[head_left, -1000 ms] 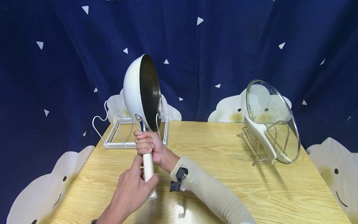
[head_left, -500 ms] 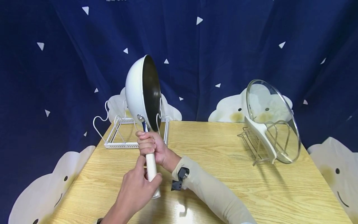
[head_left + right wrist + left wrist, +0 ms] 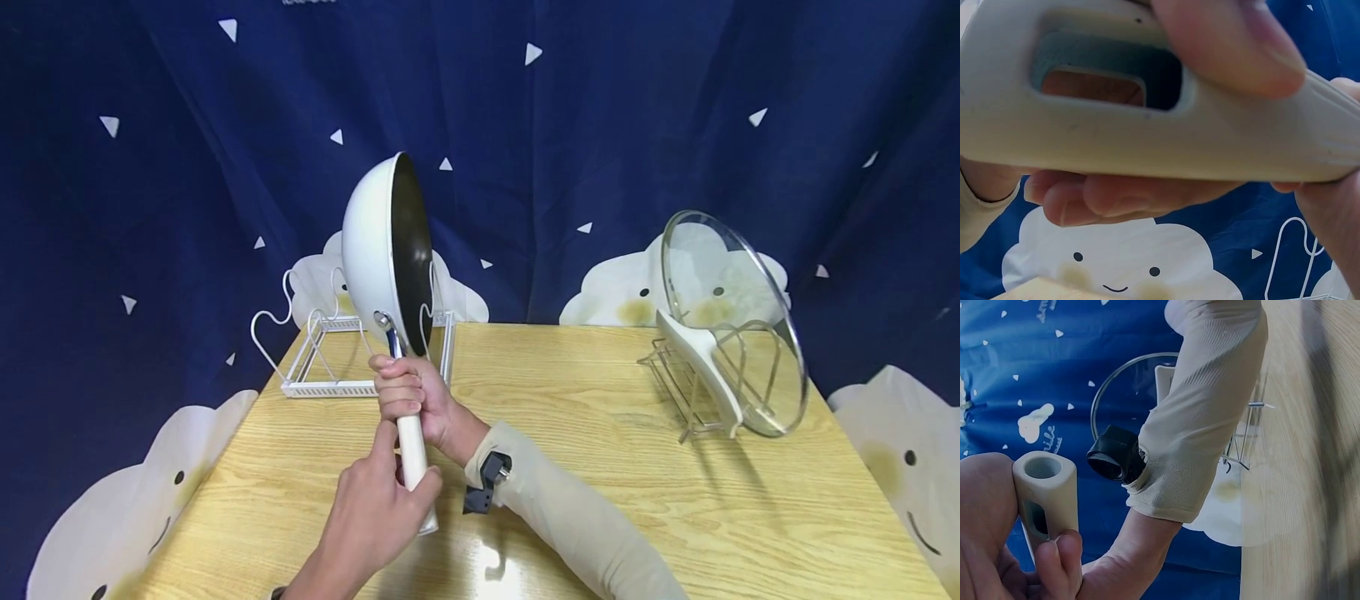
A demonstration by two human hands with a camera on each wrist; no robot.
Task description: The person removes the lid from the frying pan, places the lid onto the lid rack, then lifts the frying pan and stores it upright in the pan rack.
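In the head view a wok [image 3: 367, 242], white outside and dark inside, stands on edge with its opening facing right. My right hand [image 3: 408, 396] grips the upper part of its pale handle [image 3: 413, 450]. Lower down, my left hand [image 3: 375, 508] holds the handle between thumb and fingers. The hollow handle end [image 3: 1047, 481] faces the camera in the left wrist view. A slot in the handle [image 3: 1147, 144] shows up close in the right wrist view. Behind the hands is a white wire rack [image 3: 322, 389]; its right-hand wires cross in front of the wok. Whether the wok rests on it, I cannot tell.
A glass lid [image 3: 780, 333] with a white handle [image 3: 697, 358] leans in a metal wire stand [image 3: 675, 392] at the right. Both stand on a wooden table [image 3: 570, 400]. A dark blue curtain [image 3: 600, 125] with cloud prints hangs behind.
The wok and both hands have shifted slightly right, and the top of the wok sits a little lower. Both grips look the same. The lid and racks hold their places.
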